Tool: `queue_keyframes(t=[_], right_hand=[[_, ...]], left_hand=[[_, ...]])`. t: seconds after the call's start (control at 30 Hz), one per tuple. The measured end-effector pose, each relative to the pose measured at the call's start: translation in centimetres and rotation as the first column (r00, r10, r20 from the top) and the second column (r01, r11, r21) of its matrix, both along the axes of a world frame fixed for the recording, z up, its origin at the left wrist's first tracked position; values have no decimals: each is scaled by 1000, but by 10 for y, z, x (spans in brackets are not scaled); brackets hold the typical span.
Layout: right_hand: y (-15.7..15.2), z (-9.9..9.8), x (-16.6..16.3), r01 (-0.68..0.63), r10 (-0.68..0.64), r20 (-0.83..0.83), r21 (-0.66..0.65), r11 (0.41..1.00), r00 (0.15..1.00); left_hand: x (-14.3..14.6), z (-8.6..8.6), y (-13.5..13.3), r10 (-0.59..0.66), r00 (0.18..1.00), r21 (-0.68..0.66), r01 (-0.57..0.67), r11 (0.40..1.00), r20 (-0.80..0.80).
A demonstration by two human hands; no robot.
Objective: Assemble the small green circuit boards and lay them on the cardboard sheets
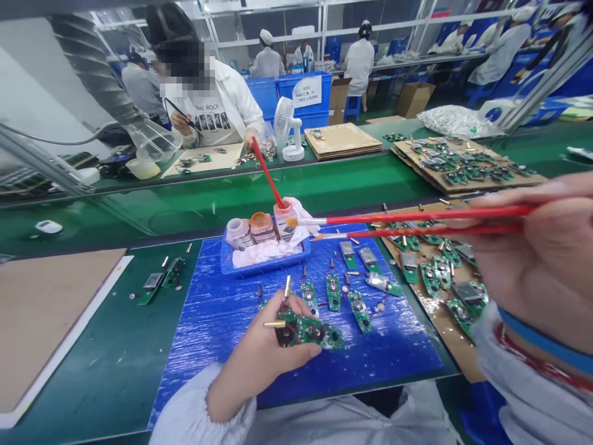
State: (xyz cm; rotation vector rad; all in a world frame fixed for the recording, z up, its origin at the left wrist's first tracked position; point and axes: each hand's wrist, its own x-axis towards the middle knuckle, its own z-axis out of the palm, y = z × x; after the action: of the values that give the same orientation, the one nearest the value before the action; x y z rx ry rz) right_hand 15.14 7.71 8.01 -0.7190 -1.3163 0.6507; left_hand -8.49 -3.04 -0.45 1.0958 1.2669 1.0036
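My left hand (262,349) is closed on a green circuit board (317,332) above the blue mat (204,364). Brass-coloured cylinders stick out near its fingers; whether a second board is in the grip I cannot tell. At the right, my right hand (532,253) grips two red-handled paintbrushes (417,216), their bristle tips pointing left toward a blue tray (227,270). In that tray stand several small bottles (263,227) and a crumpled white tissue (269,252). Another red brush (267,173) leans in the right-hand bottle. Several more circuit boards (333,292) lie on the mat beyond my left hand.
Cardboard sheets carrying many boards (428,296) lie at the right. Two boards (152,283) rest left of the mat, near a large cardboard panel (50,309). Across the green bench, a co-worker (222,99) sits beside a white fan (290,127).
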Motion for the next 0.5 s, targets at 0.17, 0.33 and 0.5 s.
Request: queue_keyframes(t=[0.17, 0.33, 0.5], right_hand=[[26, 12, -62, -298, 300, 11, 131, 945, 954], [45, 10, -115, -375, 349, 161, 180, 909, 923], [60, 10, -164, -470, 415, 290, 152, 870, 862]], left_hand=[[-38, 3, -29, 95, 945, -77, -126, 989, -314], [-69, 4, -56, 241, 956, -171, -268, 948, -166], [-95, -6, -70, 336, 920, -147, -367, 918, -199]])
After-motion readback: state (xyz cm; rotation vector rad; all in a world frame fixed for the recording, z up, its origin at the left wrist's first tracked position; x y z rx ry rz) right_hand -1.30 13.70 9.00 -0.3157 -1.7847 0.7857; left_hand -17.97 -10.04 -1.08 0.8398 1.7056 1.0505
